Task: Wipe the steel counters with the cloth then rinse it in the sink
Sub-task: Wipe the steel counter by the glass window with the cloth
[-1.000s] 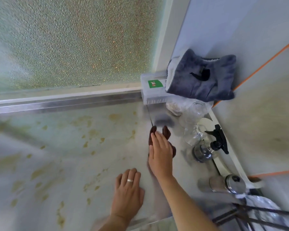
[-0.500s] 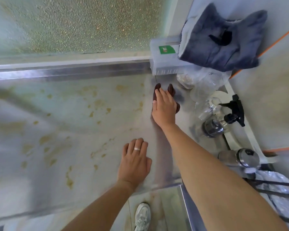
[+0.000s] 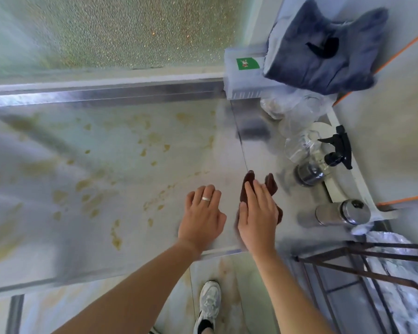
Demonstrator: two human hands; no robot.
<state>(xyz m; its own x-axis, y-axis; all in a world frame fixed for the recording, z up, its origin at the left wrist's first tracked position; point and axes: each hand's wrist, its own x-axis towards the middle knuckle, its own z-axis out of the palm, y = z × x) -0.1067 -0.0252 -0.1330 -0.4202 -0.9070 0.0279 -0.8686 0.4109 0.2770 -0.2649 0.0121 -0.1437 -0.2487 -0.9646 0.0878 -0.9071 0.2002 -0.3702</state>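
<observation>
A dark brown cloth (image 3: 270, 183) lies on the steel counter (image 3: 130, 165), close to its front edge. My right hand (image 3: 257, 213) presses flat on the cloth, fingers together, and covers most of it. My left hand (image 3: 203, 213), with a ring on one finger, rests flat on the bare counter just left of the cloth. Yellowish stains dot the counter to the left of both hands. No sink is in view.
A spray bottle (image 3: 323, 157) and a steel shaker (image 3: 340, 212) lie on the counter's right side. Behind them are crumpled clear plastic (image 3: 297, 109), a clear box (image 3: 244, 78) and a blue-grey towel (image 3: 328, 49). A frosted window backs the counter. A metal rack (image 3: 372, 273) stands at lower right.
My right hand has pulled the cloth back from near the clear box toward the counter's front edge. My left hand stays flat on the counter.
</observation>
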